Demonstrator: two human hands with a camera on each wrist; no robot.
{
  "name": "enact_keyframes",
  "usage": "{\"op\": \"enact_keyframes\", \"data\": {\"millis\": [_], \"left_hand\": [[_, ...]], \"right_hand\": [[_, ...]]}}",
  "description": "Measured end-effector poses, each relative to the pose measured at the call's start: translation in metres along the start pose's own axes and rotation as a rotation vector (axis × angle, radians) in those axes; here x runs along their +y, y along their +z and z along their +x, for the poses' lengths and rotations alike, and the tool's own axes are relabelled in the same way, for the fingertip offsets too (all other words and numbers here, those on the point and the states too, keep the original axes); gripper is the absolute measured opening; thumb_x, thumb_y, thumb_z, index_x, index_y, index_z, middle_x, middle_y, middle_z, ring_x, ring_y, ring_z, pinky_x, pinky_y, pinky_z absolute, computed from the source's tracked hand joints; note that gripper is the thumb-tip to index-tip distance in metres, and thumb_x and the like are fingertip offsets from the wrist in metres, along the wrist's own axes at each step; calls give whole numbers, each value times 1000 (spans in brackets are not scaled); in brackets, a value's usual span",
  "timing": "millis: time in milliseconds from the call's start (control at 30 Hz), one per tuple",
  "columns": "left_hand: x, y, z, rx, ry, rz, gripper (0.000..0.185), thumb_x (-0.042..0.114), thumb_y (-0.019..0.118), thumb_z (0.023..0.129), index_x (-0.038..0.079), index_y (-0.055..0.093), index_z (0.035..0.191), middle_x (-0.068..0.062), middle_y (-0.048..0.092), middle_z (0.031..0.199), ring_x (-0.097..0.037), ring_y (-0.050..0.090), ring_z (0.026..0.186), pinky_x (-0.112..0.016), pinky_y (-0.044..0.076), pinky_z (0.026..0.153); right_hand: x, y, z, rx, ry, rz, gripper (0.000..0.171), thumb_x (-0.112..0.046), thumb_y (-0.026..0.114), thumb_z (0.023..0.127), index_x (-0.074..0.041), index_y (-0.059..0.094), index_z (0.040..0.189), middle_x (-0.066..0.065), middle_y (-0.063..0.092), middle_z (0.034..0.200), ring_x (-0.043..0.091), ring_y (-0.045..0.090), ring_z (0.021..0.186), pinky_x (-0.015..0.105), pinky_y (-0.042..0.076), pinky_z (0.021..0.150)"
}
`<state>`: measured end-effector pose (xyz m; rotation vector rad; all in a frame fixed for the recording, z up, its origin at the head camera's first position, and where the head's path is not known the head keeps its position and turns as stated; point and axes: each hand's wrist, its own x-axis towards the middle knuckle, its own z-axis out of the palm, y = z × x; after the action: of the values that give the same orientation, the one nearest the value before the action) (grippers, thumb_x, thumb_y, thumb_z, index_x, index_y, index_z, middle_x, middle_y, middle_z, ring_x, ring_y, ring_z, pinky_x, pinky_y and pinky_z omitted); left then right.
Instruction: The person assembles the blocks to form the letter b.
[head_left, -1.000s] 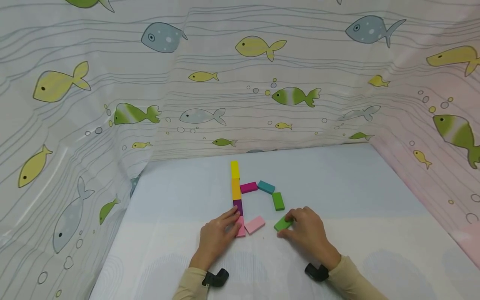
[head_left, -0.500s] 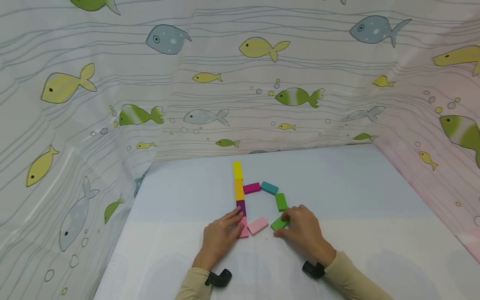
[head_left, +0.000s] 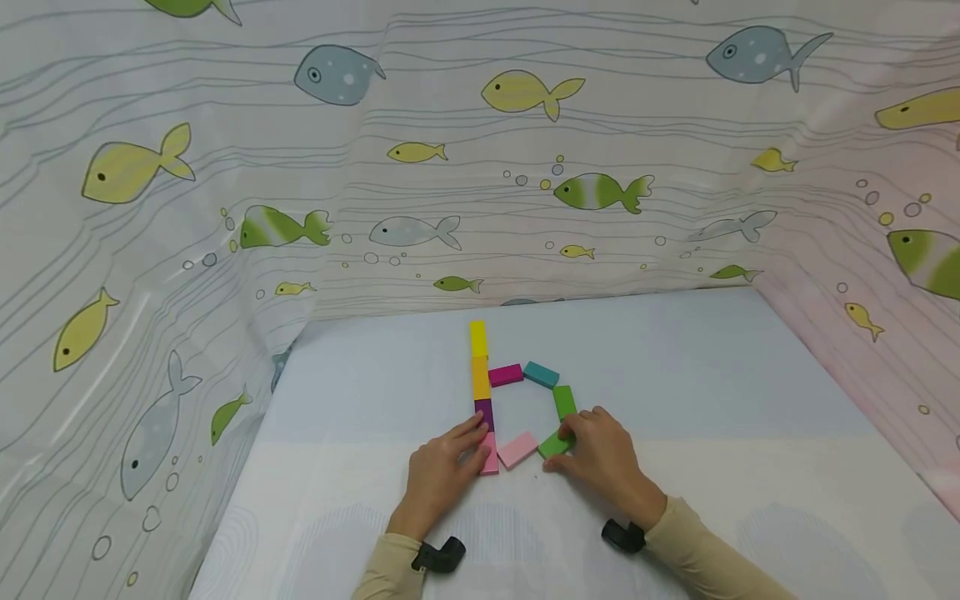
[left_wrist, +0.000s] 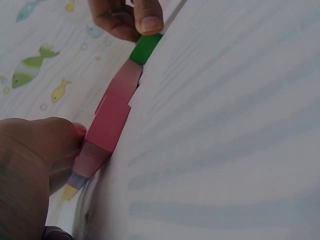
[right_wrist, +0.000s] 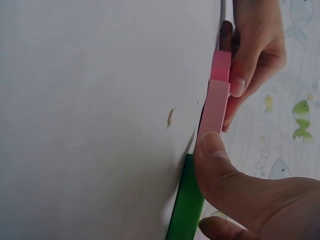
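Note:
My right hand pinches a green block between thumb and fingers, its left end meeting the pale pink block. The upper end of that block lies close under a second green block. My left hand rests against a straight column of blocks, with fingertips at the purple block and the pink block. Above these in the column lie an orange block and a yellow block. In the left wrist view, the pink block shows large beside my fingers.
A magenta block and a teal block curve from the column toward the second green block. All lie flat on the pale table cover. Behind and at the sides hangs a fish-patterned curtain. A small dark speck lies near the blocks.
My right hand has slid the green block left, up to the pale pink one. My left hand stays at the column; the whole view has shifted slightly.

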<state>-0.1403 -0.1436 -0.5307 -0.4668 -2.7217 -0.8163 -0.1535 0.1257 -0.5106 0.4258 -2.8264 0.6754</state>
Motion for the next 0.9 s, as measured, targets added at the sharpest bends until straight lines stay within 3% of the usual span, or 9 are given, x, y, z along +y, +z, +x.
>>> {"op": "enact_keyframes", "data": {"millis": [433,567,633,800,900], "left_hand": [[-3,2,-1,-9,-2,11,41,34,80,96,18,75,134,6,70,143,-24,73,123,-13,49,63],[-2,0,0,-18,-5,22,41,34,79,97,19,75,135,6,69,143,-24,73,122,-12,47,62],[-2,-1,-1,-14,-5,36,41,34,80,96,19,75,134,7,69,143,-24,74,121,-13,48,62],[-3,-1,-1,-17,-11,57,42,35,79,96,21,75,135,8,69,144,-22,74,121,-23,59,74],[-3,0,0,-15,-3,60,42,36,79,97,20,74,136,8,69,144,-22,74,121,-26,61,77]], "right_hand": [[-12,-8,1,-50,-2,-68,53,-47,103,59,-15,79,93,-5,69,79,11,50,77,23,44,60],[-19,-20,4,-25,-68,-34,61,-46,104,58,-13,80,102,0,76,91,16,54,86,28,53,64],[-22,-24,9,-39,-132,3,64,-43,104,60,-13,79,110,3,78,104,18,58,95,32,59,73],[-23,-25,25,-265,-318,33,74,-33,101,70,-15,71,135,5,69,138,27,56,128,50,56,103],[-18,-21,33,-404,-372,48,74,-28,99,73,-15,69,140,5,66,144,29,54,135,54,52,109]]}}
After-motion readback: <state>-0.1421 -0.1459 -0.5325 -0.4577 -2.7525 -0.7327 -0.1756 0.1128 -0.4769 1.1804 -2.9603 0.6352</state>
